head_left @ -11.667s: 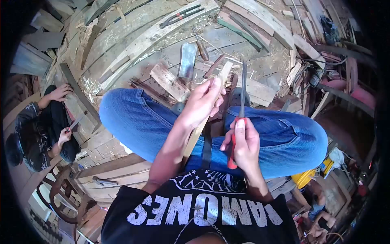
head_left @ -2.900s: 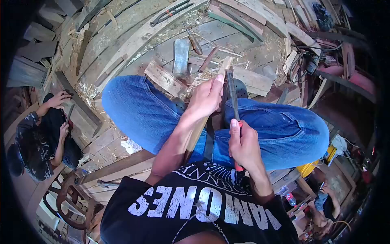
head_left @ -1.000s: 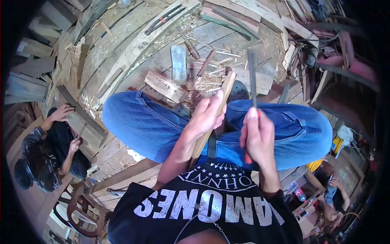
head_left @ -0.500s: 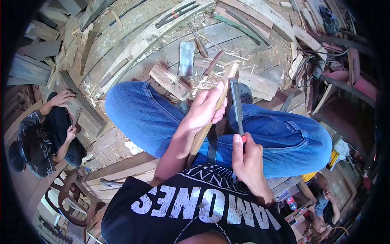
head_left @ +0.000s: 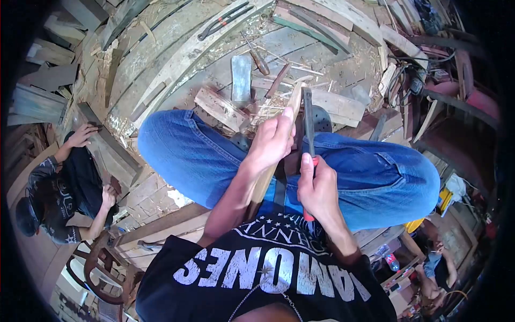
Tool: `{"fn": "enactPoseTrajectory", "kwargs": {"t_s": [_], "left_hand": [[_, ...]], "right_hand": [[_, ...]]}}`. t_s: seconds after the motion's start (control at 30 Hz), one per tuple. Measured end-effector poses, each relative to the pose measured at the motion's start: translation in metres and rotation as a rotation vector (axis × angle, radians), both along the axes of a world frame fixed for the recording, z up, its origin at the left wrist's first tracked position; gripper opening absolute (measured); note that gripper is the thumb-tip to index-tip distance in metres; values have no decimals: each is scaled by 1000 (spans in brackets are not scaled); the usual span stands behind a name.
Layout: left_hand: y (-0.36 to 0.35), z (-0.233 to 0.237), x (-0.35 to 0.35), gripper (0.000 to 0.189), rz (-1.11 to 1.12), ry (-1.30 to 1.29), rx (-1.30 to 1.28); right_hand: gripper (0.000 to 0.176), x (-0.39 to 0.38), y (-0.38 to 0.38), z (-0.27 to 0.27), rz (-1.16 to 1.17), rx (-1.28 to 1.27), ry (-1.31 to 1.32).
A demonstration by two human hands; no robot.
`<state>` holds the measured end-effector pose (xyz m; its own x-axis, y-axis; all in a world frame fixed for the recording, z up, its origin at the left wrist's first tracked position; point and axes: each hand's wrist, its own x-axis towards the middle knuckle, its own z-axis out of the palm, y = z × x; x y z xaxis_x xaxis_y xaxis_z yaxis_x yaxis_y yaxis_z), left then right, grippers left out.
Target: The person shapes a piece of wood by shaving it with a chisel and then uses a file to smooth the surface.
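Change noted: a second ago the file [head_left: 307,121] stood lifted clear of the wooden strip [head_left: 296,99], off at 3 o'clock from it. Half a second ago it was back against the wood. Now its blade lies along the strip's right edge, with its tip nearly level with the strip's far end at 12 o'clock. I judge this to be a forward stroke in contact, the tool having travelled up the edge rather than resting. Whether the teeth are biting cannot be told from this view.

Left hand [head_left: 272,142]: fingers are wrapped and pressed tight round the strip at its middle, thumb laid up along the wood towards 12 o'clock. The strip runs from my lap at 6 o'clock up past my crossed knees [head_left: 182,153], tilted slightly towards 1 o'clock.

Right hand [head_left: 317,188]: fingers are closed round the file's red handle, forefinger extended along the top. This hand sits at 4 o'clock from the left hand, just beside it but apart.

Position of the work: the strip lies at 11 o'clock from the right fingers and touches the file blade along its upper length.

Surroundings: the plank floor [head_left: 332,59] carries shavings and offcuts. A flat metal blade [head_left: 241,78] lies at 11 o'clock beyond my knees and pliers [head_left: 222,21] lie farther out. A co-worker [head_left: 59,188] is seated at 9 o'clock, well apart, one hand [head_left: 80,137] on a board.
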<state>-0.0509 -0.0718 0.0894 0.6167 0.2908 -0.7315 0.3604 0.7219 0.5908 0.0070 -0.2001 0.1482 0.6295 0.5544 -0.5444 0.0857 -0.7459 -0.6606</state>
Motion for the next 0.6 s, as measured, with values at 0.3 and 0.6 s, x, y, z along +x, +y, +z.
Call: {"fn": "enactPoseTrajectory", "kwargs": {"t_s": [0.3, 0.6], "left_hand": [[-59, -14, -13, 58, -305, -25, 170], [-19, 7, -14, 52, -19, -114, -146]], "right_hand": [[35, 70, 31, 15, -378, 289, -287], [38, 40, -4, 62, -357, 264, 191]]}}
